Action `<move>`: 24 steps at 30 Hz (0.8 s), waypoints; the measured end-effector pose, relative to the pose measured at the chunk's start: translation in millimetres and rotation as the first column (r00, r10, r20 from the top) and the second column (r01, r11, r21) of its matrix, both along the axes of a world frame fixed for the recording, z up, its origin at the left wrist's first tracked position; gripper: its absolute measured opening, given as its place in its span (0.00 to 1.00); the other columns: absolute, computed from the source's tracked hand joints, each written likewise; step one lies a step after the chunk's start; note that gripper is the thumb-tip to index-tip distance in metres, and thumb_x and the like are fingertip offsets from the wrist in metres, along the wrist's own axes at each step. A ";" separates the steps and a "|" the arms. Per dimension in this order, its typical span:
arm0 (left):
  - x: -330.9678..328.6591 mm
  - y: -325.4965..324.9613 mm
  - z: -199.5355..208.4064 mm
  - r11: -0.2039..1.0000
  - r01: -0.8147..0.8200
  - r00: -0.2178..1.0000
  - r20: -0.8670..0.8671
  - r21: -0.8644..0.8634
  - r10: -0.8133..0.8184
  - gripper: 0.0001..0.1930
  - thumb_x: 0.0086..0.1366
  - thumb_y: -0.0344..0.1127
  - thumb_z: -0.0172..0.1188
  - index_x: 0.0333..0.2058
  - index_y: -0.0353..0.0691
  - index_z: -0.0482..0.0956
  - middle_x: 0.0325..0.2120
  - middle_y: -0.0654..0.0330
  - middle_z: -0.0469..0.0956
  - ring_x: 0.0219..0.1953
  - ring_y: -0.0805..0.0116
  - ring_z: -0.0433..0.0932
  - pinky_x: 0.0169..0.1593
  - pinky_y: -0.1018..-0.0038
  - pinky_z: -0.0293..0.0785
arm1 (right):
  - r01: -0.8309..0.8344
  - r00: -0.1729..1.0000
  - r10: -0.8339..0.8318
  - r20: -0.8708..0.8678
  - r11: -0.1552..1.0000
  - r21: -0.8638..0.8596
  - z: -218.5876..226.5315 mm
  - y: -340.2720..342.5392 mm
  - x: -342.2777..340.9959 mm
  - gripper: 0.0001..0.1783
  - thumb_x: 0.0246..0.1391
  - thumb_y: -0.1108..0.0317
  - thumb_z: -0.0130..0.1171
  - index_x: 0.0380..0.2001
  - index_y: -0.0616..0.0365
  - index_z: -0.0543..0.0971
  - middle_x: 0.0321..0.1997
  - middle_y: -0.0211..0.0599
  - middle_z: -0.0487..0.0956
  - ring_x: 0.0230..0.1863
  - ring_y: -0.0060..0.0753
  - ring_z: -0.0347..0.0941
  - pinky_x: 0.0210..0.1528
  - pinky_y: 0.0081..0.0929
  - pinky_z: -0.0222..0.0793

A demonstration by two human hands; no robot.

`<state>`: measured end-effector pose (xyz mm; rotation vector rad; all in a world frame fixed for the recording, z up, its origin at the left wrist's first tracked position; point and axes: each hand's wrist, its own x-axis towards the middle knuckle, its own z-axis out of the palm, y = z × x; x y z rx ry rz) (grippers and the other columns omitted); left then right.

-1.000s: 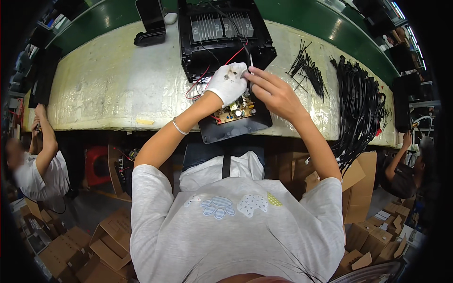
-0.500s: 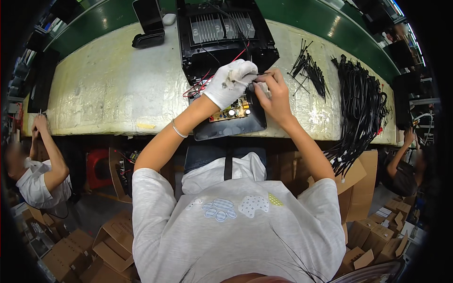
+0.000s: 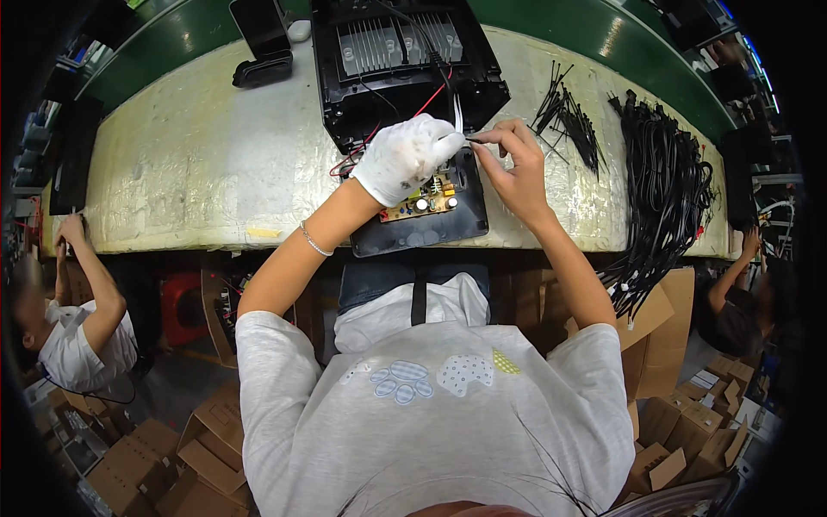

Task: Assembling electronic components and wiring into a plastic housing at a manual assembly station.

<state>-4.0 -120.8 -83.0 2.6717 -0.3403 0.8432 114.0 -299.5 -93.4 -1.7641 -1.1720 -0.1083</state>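
My left hand [image 3: 408,160], in a white stained glove, is closed around a bundle of white and black wires [image 3: 457,110] that comes down from the black housing [image 3: 409,90]. Thumb and fingers of my bare right hand [image 3: 517,168] pinch a thin black cable tie [image 3: 473,141] right beside the gloved fingertips. Its far end is hidden by the glove. Beneath both hands lies a black panel [image 3: 422,239] carrying a circuit board [image 3: 420,205] with several round white-topped parts. Red wires [image 3: 431,100] run from the housing down behind my left hand.
Loose black cable ties [image 3: 573,121] lie right of the housing. Farther right, bundled black power cords [image 3: 659,189] hang over the table edge. A phone on a stand [image 3: 261,43] stands at the back left. Cardboard boxes [image 3: 659,340] flank me; other people work at both sides.
My right hand has drawn slightly right, away from the glove. My left hand has turned and shifted a little left and down, so the white wires now show above it.
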 end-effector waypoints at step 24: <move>2.4 -12.7 6.3 0.994 -0.001 0.997 0.075 0.110 -0.008 0.14 0.54 0.29 0.58 0.41 0.43 0.77 0.37 0.63 0.78 0.36 0.63 0.79 0.33 0.70 0.78 | -0.064 0.957 0.087 0.275 0.994 -0.094 20.1 2.4 1.0 0.09 0.48 0.79 0.65 0.34 0.62 0.78 0.37 0.41 0.74 0.39 0.44 0.73 0.40 0.34 0.69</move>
